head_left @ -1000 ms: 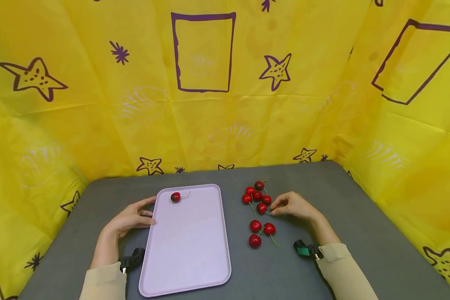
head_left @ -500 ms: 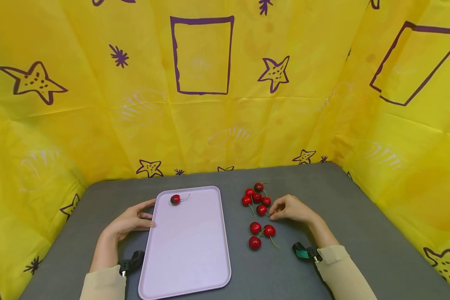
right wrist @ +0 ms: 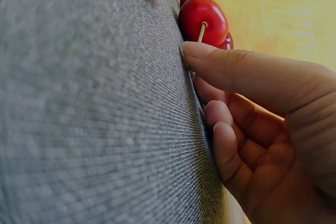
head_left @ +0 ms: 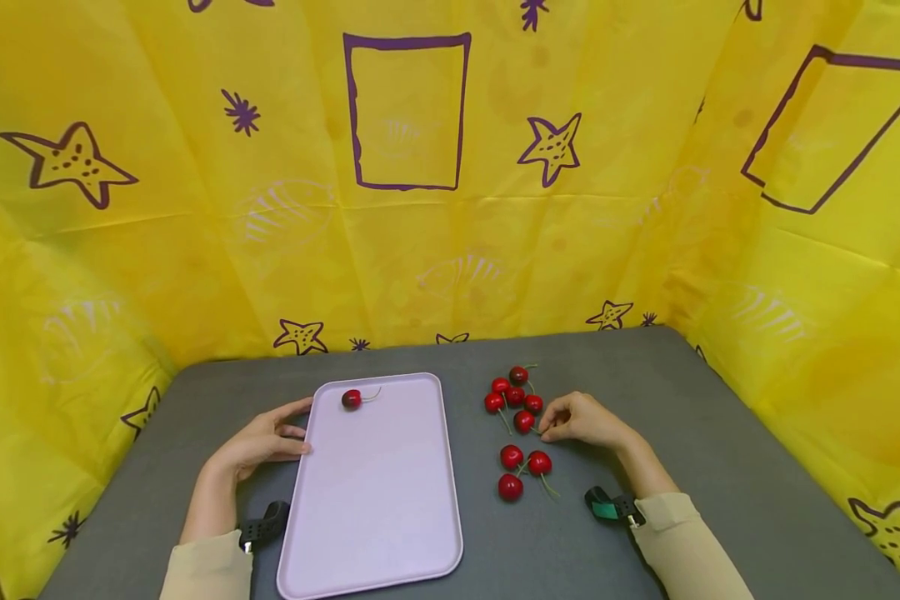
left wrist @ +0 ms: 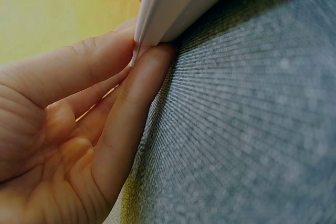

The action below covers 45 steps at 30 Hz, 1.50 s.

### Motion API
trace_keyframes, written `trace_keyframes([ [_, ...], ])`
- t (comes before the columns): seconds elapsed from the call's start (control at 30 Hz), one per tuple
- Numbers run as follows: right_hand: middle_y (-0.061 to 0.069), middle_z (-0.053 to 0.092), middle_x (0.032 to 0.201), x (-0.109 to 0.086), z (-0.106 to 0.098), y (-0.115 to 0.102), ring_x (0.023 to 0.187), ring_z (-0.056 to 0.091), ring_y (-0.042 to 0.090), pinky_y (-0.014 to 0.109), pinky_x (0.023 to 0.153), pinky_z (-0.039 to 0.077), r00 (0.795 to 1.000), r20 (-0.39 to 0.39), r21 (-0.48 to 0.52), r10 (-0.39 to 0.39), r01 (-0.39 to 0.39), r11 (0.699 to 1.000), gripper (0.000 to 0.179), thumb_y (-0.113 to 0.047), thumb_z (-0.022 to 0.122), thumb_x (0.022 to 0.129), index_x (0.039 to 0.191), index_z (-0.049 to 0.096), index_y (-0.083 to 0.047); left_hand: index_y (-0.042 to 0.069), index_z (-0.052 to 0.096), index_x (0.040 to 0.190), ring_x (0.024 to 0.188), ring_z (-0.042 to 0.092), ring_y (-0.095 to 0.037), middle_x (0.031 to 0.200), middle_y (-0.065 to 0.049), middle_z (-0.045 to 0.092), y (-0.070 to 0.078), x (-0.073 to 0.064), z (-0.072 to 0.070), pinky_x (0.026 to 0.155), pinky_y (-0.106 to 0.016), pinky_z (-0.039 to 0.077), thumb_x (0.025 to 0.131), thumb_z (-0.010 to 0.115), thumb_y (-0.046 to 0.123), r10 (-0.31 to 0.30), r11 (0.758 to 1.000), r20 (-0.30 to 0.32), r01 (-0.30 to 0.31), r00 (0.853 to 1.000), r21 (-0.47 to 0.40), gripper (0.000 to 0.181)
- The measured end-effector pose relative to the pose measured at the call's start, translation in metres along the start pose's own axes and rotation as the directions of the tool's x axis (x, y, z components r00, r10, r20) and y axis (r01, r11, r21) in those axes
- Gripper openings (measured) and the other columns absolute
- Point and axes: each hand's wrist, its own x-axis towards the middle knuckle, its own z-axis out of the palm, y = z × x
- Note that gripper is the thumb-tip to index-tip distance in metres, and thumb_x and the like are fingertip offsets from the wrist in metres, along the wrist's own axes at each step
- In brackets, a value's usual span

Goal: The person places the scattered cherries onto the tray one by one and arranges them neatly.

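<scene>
r hand, lower right, approx unmoved: pinches stem, cherry unlifted; l hand, lower left, spread, touches tray.

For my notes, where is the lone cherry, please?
In the head view, the lone cherry lies on the tray, near its far left corner, right of the left hand.

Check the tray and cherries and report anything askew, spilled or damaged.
Nothing stands out. The tray shows no visible crack. One cherry lies in it; the other cherries sit beside it on the gray tabletop in two loose groups and look whole, though some partly hide others.
</scene>
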Motion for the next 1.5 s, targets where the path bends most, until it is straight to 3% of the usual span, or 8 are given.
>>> trace_keyframes([
  [0.73, -0.004, 0.07, 0.077, -0.001, -0.0009, -0.0005, 0.068, 0.054, 0.001, 0.017, 0.062, 0.046, 1.0, -0.023, -0.045, -0.016, 0.015, 0.999, 0.005, -0.021, 0.076, 0.085, 0.082, 0.074, -0.018, 0.007, 0.024, 0.157, 0.096, 0.061, -0.018, 0.119, -0.02, 0.058, -0.0009, -0.0004, 0.0, 0.087, -0.029, 0.061, 0.082, 0.079, 0.018, -0.01, 1.0, -0.009, 0.01, 1.0, 0.011, 0.093],
  [1.17, 0.008, 0.073, 0.085, -0.0015, -0.0028, -0.0005, 0.072, 0.055, 0.004, 0.017, 0.065, 0.046, 1.0, -0.01, 0.034, -0.016, 0.016, 0.999, 0.009, -0.019, 0.075, 0.087, 0.086, 0.074, -0.01, 0.005, 0.023, 0.156, 0.095, 0.062, -0.016, 0.118, -0.02, 0.059, -0.0003, -0.0005, -0.0007, 0.086, -0.029, 0.061, 0.083, 0.078, 0.017, -0.001, 1.0, -0.005, 0.001, 1.0, 0.008, 0.093],
  [1.5, 0.0, 0.07, 0.081, 0.0003, -0.0046, -0.008, 0.07, 0.054, 0.002, 0.018, 0.063, 0.046, 0.999, -0.042, 0.002, -0.031, 0.032, 0.999, 0.007, -0.022, 0.075, 0.087, 0.086, 0.074, -0.015, 0.005, 0.023, 0.156, 0.095, 0.062, -0.017, 0.117, -0.019, 0.06, -0.0019, 0.0014, 0.0004, 0.085, -0.029, 0.061, 0.083, 0.078, 0.018, 0.006, 1.0, -0.002, -0.006, 1.0, -0.001, 0.093],
])
